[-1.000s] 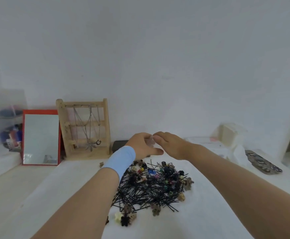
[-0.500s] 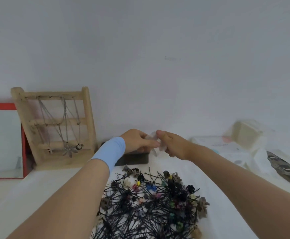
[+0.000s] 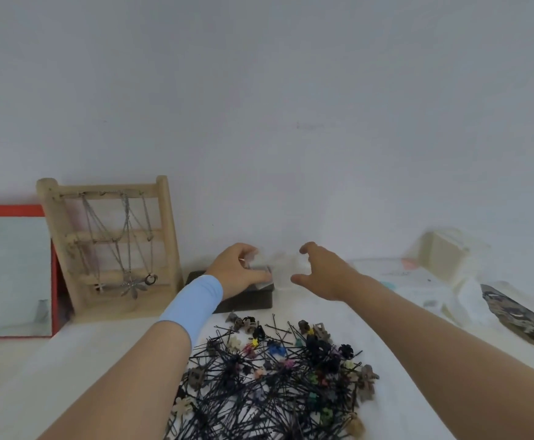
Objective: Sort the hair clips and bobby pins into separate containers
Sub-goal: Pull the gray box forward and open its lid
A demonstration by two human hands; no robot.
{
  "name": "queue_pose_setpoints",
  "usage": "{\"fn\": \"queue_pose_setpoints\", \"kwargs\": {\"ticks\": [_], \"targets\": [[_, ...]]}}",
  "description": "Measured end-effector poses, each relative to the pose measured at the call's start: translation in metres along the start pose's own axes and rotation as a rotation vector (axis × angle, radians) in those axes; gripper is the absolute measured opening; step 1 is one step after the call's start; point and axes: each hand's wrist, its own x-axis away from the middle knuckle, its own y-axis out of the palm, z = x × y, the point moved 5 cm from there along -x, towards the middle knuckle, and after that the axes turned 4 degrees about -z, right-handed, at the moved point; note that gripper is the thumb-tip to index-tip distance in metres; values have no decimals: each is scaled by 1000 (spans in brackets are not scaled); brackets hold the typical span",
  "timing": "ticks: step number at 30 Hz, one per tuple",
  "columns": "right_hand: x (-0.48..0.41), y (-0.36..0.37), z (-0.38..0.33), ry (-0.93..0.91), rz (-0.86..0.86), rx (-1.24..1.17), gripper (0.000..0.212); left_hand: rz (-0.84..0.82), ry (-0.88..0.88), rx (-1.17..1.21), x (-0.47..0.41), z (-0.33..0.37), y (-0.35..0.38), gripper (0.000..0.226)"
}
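The pile of bobby pins and hair clips (image 3: 275, 376) lies loose on the white surface (image 3: 69, 376), close to the person, with black pins pointing every way and small coloured clips caught among them. Nothing looks sorted yet. Both hands are beyond the pile, toward the wall, so the pile sits behind and below the fingers.

The left hand (image 3: 237, 271), above a blue wristband (image 3: 192, 300), curls its fingers round a small clear container (image 3: 261, 265) held just over a dark box (image 3: 246, 300). The right hand (image 3: 323, 274) is just beside it, fingers (image 3: 310, 249) spread and gently bent, thumb apart, holding nothing. Between the two hands is a faint translucent shape (image 3: 284, 269), too blurred to name; it may be a second container or a lid. It lies to the left of the right hand's open fingers, which are nearest to it.

A wooden jewellery rack (image 3: 110, 242) and a red-framed mirror (image 3: 11, 271) stand further left against the wall.
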Motion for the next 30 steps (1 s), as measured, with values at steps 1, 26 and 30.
{"fn": "queue_pose_setpoints", "kwargs": {"ticks": [1, 26, 30], "targets": [[-4, 5, 1, 5, 5, 91, 71, 2, 13, -19, -3, -6, 2, 65], [-5, 69, -153, -60, -239, -459, 30, -92, -142, -385, 63, -75, -81, 81], [-1, 84, -158, -54, -304, -355, 29, -174, -179, -510, 75, -88, -79, 85]]}}
